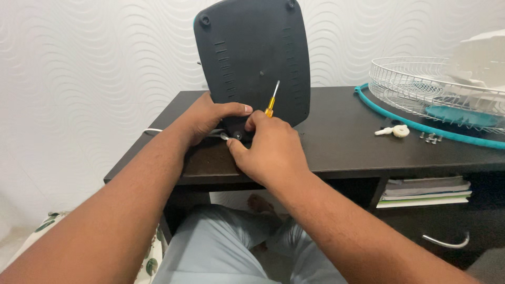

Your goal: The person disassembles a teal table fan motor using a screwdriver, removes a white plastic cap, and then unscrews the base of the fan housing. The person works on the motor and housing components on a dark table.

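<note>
Forearms lead to the right hand (271, 150) clutching a yellow screwdriver (271, 100) beside the left hand (210, 118), which grips the dark fan base (252, 52).

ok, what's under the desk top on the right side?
Under the dark desk, an open shelf holds a flat stack of books or folders. Below it is a drawer front with a curved metal handle. The shelf's depth behind the stack is in shadow, unseen.

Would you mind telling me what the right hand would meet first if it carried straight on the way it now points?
The right hand, holding a yellow-handled screwdriver, points up and away; it would probably meet the dark fan base first, which it already seems to touch.
</note>
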